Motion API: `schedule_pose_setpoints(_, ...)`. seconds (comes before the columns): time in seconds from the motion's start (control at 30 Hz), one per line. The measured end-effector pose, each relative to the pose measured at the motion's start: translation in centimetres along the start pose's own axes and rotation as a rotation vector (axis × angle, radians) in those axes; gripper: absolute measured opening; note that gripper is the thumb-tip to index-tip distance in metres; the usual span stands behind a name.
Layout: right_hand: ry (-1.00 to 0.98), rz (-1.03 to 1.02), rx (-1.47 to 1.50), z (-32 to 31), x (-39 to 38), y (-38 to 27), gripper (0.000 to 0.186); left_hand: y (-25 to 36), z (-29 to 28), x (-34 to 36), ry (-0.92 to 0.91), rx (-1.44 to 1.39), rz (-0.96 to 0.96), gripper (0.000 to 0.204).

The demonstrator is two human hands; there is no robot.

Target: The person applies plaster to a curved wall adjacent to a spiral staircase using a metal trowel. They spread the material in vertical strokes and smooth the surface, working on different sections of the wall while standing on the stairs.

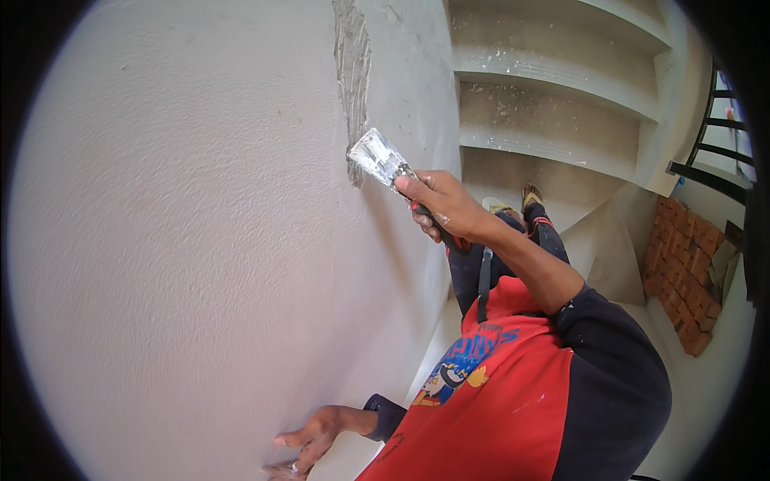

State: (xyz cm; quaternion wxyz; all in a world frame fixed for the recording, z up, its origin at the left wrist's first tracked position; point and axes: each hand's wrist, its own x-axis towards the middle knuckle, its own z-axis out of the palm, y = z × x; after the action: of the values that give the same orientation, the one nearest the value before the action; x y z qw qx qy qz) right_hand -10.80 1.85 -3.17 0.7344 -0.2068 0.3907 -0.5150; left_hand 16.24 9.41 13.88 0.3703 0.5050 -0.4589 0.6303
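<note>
My right hand point(437, 204) grips a putty knife point(380, 159) by its dark handle with red parts. White smears cover the metal blade. The blade's edge lies at the lower end of a rough grey strip of filler point(351, 76) on the pale textured wall point(200, 224). Lower down, my left hand point(306, 445) is at the wall with its fingers apart and nothing visible in it. Part of that hand is cut off by the picture's dark rim. Pale smears show on the fingers of both hands.
Concrete stairs point(553, 104) with pale splashes run along the wall's right side. My sandaled feet point(531, 195) stand at their foot. A stack of orange-brown bricks point(682, 272) sits to the right, below a black metal railing point(718, 176).
</note>
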Motion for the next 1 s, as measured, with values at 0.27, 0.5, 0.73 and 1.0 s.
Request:
schedule_pose_setpoints(0.27,0.068,-0.058,-0.039,0.8,0.1,0.5,0.045,-0.2,-0.1,0.2,0.015,-0.007,-0.021,0.053)
schedule_pose_setpoints(0.5,0.039,-0.034,-0.036,1.0,0.4,0.5,0.048,0.5,0.1,0.4,0.033,-0.067,-0.078,0.050)
schedule_pose_setpoints(0.73,-0.043,0.113,0.128,1.0,-0.1,-0.5,0.047,0.9,-0.4,0.6,0.009,-0.061,-0.004,0.044)
schedule_pose_setpoints(1.0,-0.362,0.153,0.845,-0.2,2.1,-0.6,0.044,0.6,1.1,-0.4,0.003,-0.168,-0.111,0.048)
